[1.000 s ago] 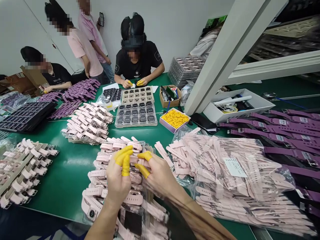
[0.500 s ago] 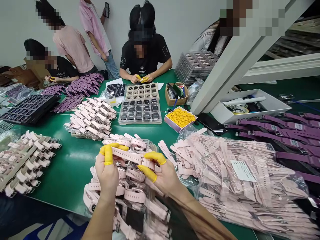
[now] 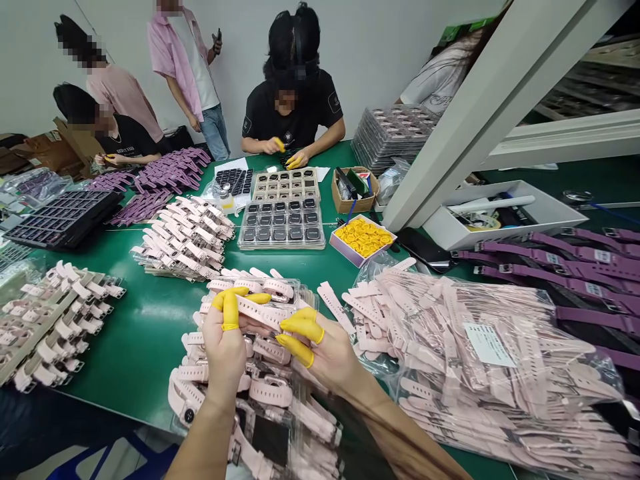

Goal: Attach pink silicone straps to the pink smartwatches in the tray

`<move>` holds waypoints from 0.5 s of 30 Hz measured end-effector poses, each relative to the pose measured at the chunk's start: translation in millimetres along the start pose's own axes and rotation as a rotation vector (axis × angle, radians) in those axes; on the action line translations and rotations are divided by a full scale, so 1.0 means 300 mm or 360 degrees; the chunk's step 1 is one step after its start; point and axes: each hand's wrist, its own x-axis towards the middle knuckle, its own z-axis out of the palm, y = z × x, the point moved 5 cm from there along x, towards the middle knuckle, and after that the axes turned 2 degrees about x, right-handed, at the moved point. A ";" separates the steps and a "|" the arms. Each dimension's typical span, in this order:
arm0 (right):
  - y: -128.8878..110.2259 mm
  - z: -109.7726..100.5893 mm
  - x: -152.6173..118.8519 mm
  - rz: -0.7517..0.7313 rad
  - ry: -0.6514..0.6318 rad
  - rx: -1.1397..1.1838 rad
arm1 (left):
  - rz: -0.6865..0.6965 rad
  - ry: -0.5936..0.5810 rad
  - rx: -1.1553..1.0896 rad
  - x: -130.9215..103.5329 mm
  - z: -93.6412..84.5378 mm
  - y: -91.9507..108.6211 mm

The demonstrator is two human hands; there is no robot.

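A pale pink watch strap (image 3: 260, 312) with a row of holes stretches between my hands. My left hand (image 3: 226, 333), with yellow finger cots on, is closed around its left end. My right hand (image 3: 320, 340), also in yellow cots, pinches the strap's right end; the fingertips hide what is there. Both hands are above a clear plastic tray (image 3: 300, 293) that carries several pink-strapped watches (image 3: 270, 392). A loose pink strap (image 3: 336, 308) lies just to the right of my right hand.
At right is a plastic bag of pink straps (image 3: 450, 320), with purple straps (image 3: 575, 257) beyond it. A box of yellow finger cots (image 3: 364, 239) and trays of dark watch faces (image 3: 283, 220) stand ahead. More pink watches (image 3: 60, 320) lie left. A co-worker (image 3: 295, 100) sits opposite.
My left hand has moved slightly right, and the strap is tilted more down to the right. My right fingers have drawn closer together over its right end. The co-worker opposite has parted their hands.
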 end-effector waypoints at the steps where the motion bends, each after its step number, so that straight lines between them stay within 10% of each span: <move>1: 0.000 -0.002 0.002 0.0007 0.0003 0.0011 | 0.0012 -0.0022 0.0008 0.000 0.000 0.002; 9: 0.036 -0.031 0.002 0.0463 0.0190 0.0386 | 0.0435 -0.1226 0.0680 -0.084 0.091 0.028; 15: 0.077 -0.059 -0.024 0.0744 0.0534 0.0915 | 0.0460 -0.1073 0.0744 -0.086 0.082 0.044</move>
